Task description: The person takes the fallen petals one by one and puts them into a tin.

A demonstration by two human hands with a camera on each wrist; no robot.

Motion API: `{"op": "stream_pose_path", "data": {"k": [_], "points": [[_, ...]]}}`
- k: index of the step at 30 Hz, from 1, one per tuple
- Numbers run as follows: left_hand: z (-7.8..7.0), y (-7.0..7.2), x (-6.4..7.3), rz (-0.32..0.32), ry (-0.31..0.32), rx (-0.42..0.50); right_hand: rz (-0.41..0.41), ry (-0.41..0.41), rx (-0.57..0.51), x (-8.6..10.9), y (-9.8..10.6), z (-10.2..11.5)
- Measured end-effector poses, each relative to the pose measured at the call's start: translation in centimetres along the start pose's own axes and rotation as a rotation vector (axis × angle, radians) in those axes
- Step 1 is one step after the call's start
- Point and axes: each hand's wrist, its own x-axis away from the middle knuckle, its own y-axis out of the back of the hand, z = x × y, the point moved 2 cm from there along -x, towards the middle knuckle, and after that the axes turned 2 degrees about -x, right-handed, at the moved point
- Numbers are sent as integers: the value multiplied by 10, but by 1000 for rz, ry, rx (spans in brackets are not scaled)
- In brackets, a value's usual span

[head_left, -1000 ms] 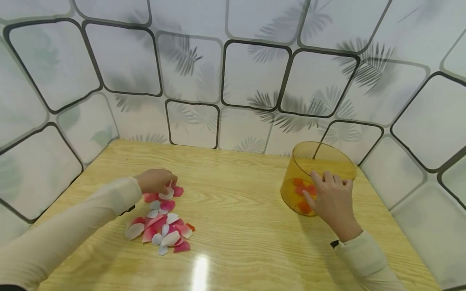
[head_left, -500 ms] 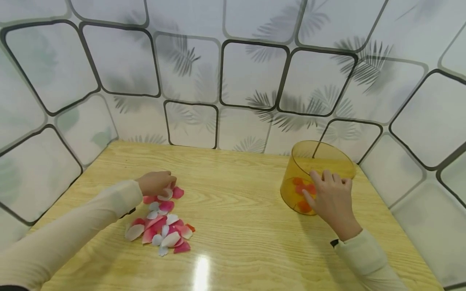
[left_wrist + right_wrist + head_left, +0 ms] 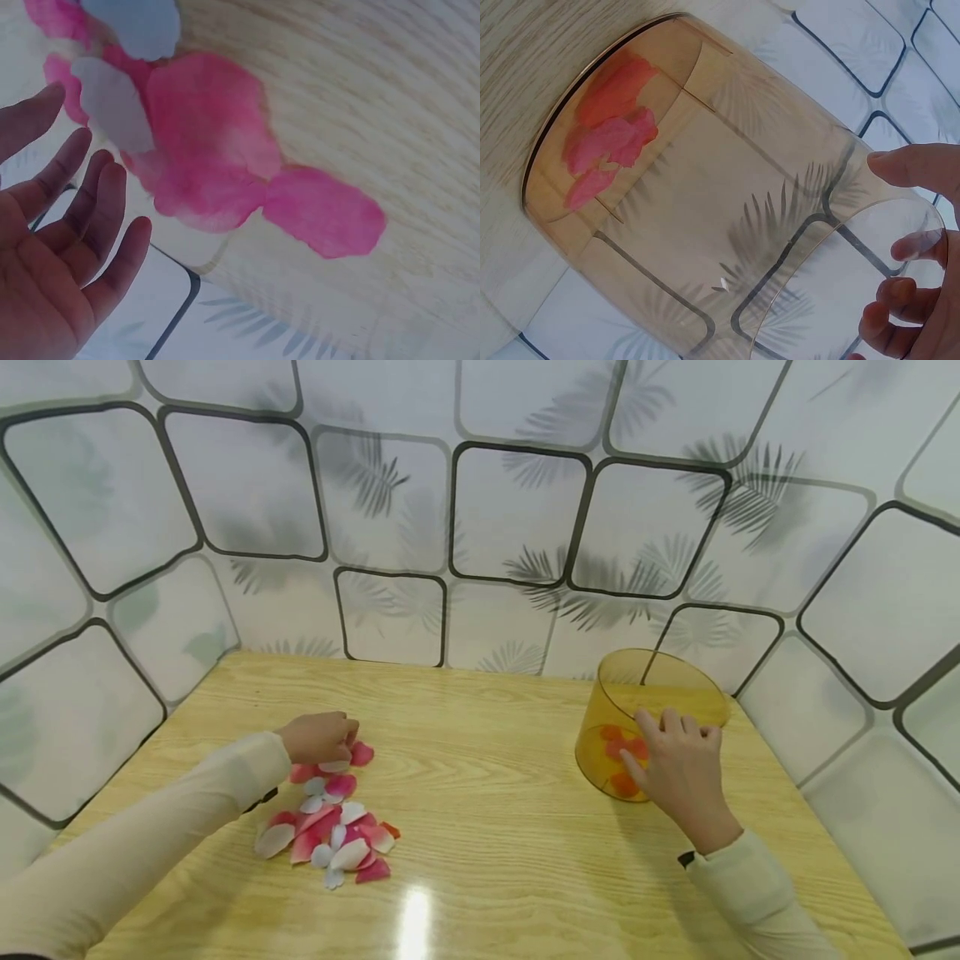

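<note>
In the head view my left hand (image 3: 318,737) hovers at the far end of a spread of pink and white petals (image 3: 322,827), fingers pointing down. The left wrist view shows its fingers loosely bent, thumb and index tips apart, right beside a white petal (image 3: 114,105); larger pink petals (image 3: 210,127) lie just past it. My right hand (image 3: 681,770) grips the near rim of a clear amber cylindrical container (image 3: 600,714), thumb outside the wall and the other fingers over the rim into the opening. Several red and pink petals (image 3: 611,146) lie at the container's bottom.
A pale wood-grain table (image 3: 480,827) carries everything. Behind it and along both sides stands a light patterned wall covering (image 3: 517,518) with dark outlined squares and leaf prints. The container stands near the table's back right.
The left hand's fingers have dipped and drawn in slightly, and less of the white petal beside them shows. The right hand and the container keep their place; the head view shifts slightly.
</note>
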Motion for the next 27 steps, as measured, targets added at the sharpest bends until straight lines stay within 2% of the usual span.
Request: {"op": "stream_pose_path", "data": {"k": [5, 9, 14, 21, 27], "points": [[2, 2, 1, 26, 20, -3, 5, -5, 3, 0, 0, 0], [3, -2, 1, 51, -4, -13, 11, -7, 1, 0, 1, 0], [0, 0, 3, 25, -4, 4, 12, -5, -5, -1, 1, 0], [-4, 6, 5, -60, -28, -22, 16, -10, -8, -1, 2, 1], [-3, 15, 5, -77, -31, -13, 17, -10, -11, -2, 2, 1]]}}
